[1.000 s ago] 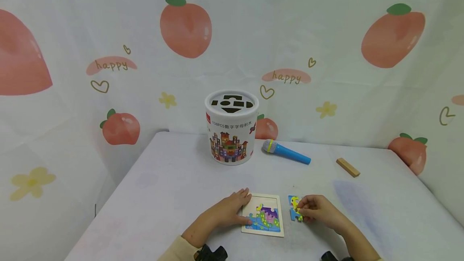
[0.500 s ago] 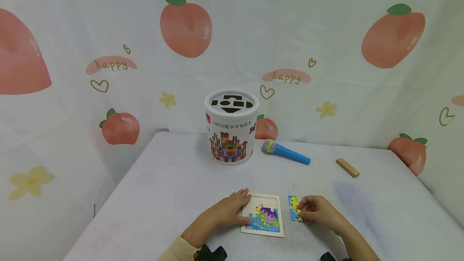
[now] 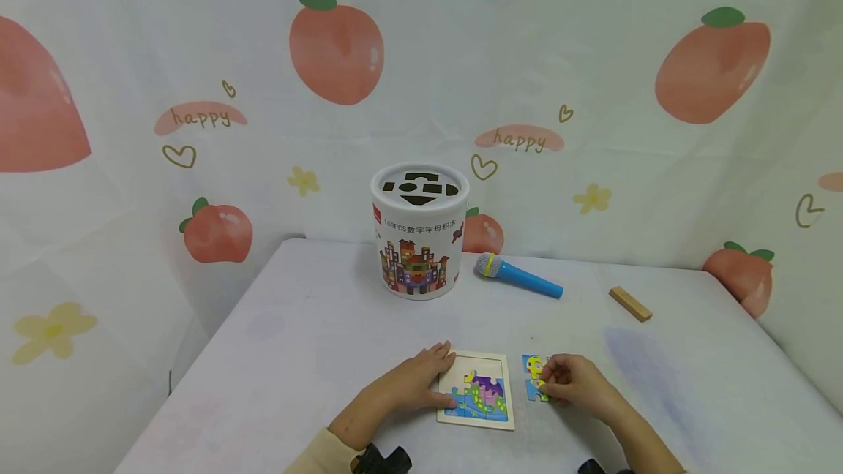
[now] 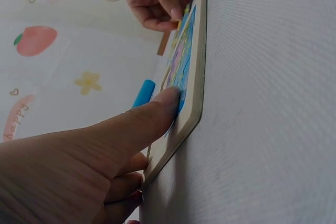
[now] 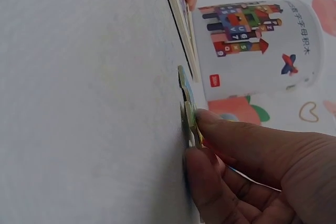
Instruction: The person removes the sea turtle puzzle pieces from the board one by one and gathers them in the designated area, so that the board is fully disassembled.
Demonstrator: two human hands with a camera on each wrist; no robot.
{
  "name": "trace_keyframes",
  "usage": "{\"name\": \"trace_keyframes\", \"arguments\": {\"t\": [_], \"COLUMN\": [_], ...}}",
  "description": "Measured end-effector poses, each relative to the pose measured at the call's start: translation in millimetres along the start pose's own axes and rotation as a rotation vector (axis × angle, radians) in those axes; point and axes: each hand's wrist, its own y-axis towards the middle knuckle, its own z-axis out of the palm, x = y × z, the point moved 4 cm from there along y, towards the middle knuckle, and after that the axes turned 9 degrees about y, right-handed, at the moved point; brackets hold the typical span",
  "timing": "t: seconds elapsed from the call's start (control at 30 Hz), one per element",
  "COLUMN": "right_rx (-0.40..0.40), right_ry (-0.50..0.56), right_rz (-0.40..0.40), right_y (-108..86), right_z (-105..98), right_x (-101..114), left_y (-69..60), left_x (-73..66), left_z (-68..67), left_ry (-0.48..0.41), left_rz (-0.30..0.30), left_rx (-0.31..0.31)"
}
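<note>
My left hand (image 3: 418, 379) rests on the left side of a square wooden puzzle board (image 3: 474, 426). Its thumb presses on the fitted pieces (image 3: 484, 397), blue, purple and green, while the other fingers lie at the far left corner. The board's upper part shows bare wood. Right of the board, my right hand (image 3: 579, 385) pinches a blue and yellow puzzle piece (image 5: 190, 116) between thumb and fingertips, low over the table. Another puzzle piece (image 3: 532, 364) with a yellow figure lies just beyond it, partly hidden by the fingers.
A white block bucket (image 3: 421, 240) with a shape-cut lid stands at the back. Beside it lies a blue toy microphone (image 3: 523, 278). Farther right is a wooden block (image 3: 630, 303). A peach-print curtain (image 3: 408, 137) hangs behind the white table (image 3: 296, 342).
The right hand has shifted the nearer puzzle piece very slightly. The left hand and the board keep their places.
</note>
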Motion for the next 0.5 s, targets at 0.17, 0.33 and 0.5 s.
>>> {"name": "trace_keyframes", "arguments": {"t": [0.17,0.33,0.5], "right_rx": [-0.012,0.055,0.090], "right_ry": [-0.029,-0.043,-0.062], "right_rz": [-0.013,-0.085,-0.118], "right_y": [0.4,-1.2,-2.3], "right_z": [-1.0,-3.4,-3.7], "right_x": [-2.2,-1.0,1.3], "left_y": [0.1,0.1,0.4], "left_x": [0.3,0.2,0.9], "left_z": [0.2,0.4,0.5], "left_ry": [0.003,-0.002,0.002], "left_rz": [0.006,0.006,0.011], "left_rx": [-0.004,-0.001,-0.002]}}
